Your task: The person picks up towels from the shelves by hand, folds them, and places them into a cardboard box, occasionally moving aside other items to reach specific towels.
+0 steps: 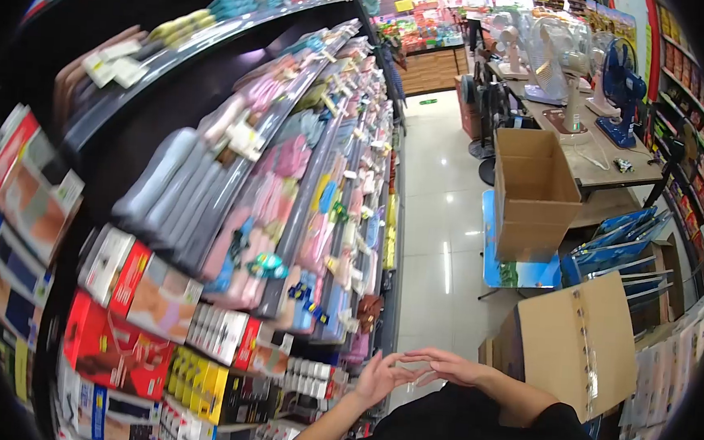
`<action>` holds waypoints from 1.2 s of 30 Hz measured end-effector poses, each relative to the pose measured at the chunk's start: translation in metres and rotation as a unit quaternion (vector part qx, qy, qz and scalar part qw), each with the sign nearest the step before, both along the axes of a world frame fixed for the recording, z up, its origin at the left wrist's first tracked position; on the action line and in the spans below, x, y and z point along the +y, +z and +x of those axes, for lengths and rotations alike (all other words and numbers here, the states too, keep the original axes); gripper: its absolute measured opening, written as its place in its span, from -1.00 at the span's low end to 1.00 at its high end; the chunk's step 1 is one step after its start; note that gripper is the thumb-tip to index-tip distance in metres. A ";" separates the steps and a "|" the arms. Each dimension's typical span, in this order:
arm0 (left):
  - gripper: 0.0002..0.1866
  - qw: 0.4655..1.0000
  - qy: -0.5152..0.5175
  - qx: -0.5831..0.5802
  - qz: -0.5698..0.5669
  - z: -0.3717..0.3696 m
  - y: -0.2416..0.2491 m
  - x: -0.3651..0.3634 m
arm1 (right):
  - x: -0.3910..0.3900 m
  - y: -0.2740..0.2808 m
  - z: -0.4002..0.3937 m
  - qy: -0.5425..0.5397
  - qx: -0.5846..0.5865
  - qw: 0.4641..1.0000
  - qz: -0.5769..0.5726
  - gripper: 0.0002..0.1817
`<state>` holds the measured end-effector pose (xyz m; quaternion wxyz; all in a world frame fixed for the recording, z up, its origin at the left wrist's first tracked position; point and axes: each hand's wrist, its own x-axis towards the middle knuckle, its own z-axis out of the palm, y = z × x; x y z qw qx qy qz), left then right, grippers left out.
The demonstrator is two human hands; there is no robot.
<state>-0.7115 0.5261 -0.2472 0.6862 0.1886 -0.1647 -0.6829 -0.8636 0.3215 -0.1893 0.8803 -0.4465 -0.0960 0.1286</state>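
In front of my body, my left hand [379,377] and my right hand [449,366] come together over the aisle floor. Their fingers are stretched out and slightly bent, the tips overlapping in this view. Neither hand shows anything in it. Left of my left hand, small boxed goods [310,377] fill the lower shelf. On the right, a large cardboard box [582,347] with a taped seam stands close to my right forearm.
Shelves of folded towels [266,178] line the left side. An open cardboard carton [535,191] stands on a small blue table [490,265]. Behind it, fans [620,91] sit on a wooden table [585,158]. A person [474,14] stands far down the tiled aisle [434,201].
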 end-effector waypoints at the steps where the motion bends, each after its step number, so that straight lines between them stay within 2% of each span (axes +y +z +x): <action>1: -0.29 0.997 -0.001 0.041 -0.064 0.017 -0.014 -0.015 | -0.017 0.000 0.006 -0.032 -0.027 0.998 -0.037 -0.38; 2: -0.33 0.962 0.123 -0.117 0.211 0.011 0.025 -0.038 | -0.032 0.003 0.012 -0.032 -0.019 0.999 -0.006 -0.27; 3: -0.33 0.963 0.116 -0.119 0.211 0.015 0.044 -0.064 | -0.045 0.005 0.020 -0.040 -0.019 0.999 -0.006 -0.27; 5: -0.28 0.976 0.055 -0.100 0.186 0.020 0.065 -0.101 | -0.058 0.006 0.035 0.051 -0.004 0.999 0.012 -0.30; 6: -0.25 0.982 0.009 -0.035 0.184 0.021 0.070 -0.113 | -0.064 0.007 0.043 0.049 0.000 0.999 0.015 -0.30; 9: -0.23 0.968 0.018 -0.052 0.243 0.038 0.052 -0.132 | -0.088 0.014 0.071 0.007 0.028 0.998 -0.057 -0.39; 10: -0.24 0.967 0.077 -0.046 0.236 0.046 0.054 -0.140 | -0.099 0.007 0.083 -0.053 0.039 0.998 0.000 -0.46; 11: -0.24 0.968 0.080 -0.042 0.235 0.060 0.053 -0.145 | -0.108 0.000 0.095 -0.049 0.042 0.998 -0.002 -0.46; 13: -0.29 0.981 0.050 -0.083 0.166 0.090 0.048 -0.151 | -0.124 -0.010 0.119 -0.156 0.093 0.983 -0.029 -0.54; 14: -0.32 0.969 0.060 -0.129 0.203 0.101 0.050 -0.154 | -0.125 -0.009 0.132 -0.214 0.115 0.963 -0.117 -0.60; 15: -0.32 0.970 0.068 -0.124 0.200 0.110 0.046 -0.161 | -0.126 -0.012 0.145 -0.207 0.116 0.964 -0.123 -0.60; 16: -0.33 0.963 0.098 -0.125 0.218 0.117 0.039 -0.167 | -0.126 -0.017 0.159 -0.286 0.081 0.921 -0.253 -0.61; 17: -0.33 0.955 0.128 -0.127 0.235 0.125 0.032 -0.173 | -0.126 -0.022 0.173 -0.359 0.039 0.854 -0.375 -0.62; 18: -0.32 0.956 0.165 -0.092 0.222 0.129 0.018 -0.184 | -0.123 -0.025 0.189 -0.397 0.024 0.827 -0.397 -0.62; 19: -0.32 0.957 0.172 -0.090 0.214 0.139 0.014 -0.198 | -0.127 -0.025 0.207 -0.393 0.017 0.826 -0.404 -0.62; 21: -0.31 0.955 0.163 0.012 0.249 0.159 0.010 -0.220 | -0.133 -0.020 0.243 -0.402 -0.171 0.689 -0.579 -0.60; 22: -0.24 0.952 0.175 0.015 0.251 0.171 0.010 -0.233 | -0.133 -0.011 0.262 -0.380 -0.189 0.680 -0.598 -0.59; 23: -0.24 0.953 0.180 0.015 0.242 0.191 0.011 -0.242 | -0.138 -0.013 0.284 -0.377 -0.197 0.677 -0.601 -0.59; 26: -0.19 0.958 0.194 0.069 0.199 0.233 0.017 -0.263 | -0.162 -0.021 0.340 -0.278 -0.210 0.662 -0.664 -0.59; 28: -0.16 0.958 0.199 0.104 0.179 0.251 0.026 -0.267 | -0.182 -0.031 0.367 -0.261 -0.188 0.661 -0.678 -0.60; 29: -0.15 0.960 0.198 0.113 0.164 0.267 0.032 -0.273 | -0.199 -0.037 0.387 -0.257 -0.172 0.652 -0.692 -0.61; 30: -0.07 0.966 0.188 0.096 0.149 0.275 0.040 -0.273 | -0.212 -0.055 0.404 -0.311 -0.178 0.654 -0.667 -0.67; 31: -0.07 0.966 0.183 0.094 0.154 0.284 0.035 -0.272 | -0.226 -0.067 0.416 -0.315 -0.173 0.655 -0.664 -0.67; 33: -0.05 0.977 0.176 -0.014 0.117 0.304 0.018 -0.269 | -0.254 -0.085 0.433 -0.190 -0.049 0.728 -0.657 -0.71; 35: -0.09 0.980 0.168 -0.037 0.097 0.315 0.028 -0.268 | -0.259 -0.084 0.443 -0.216 -0.042 0.737 -0.639 -0.72; 36: -0.10 0.968 0.207 -0.063 0.127 0.318 0.026 -0.270 | -0.257 -0.083 0.444 -0.219 -0.022 0.762 -0.609 -0.72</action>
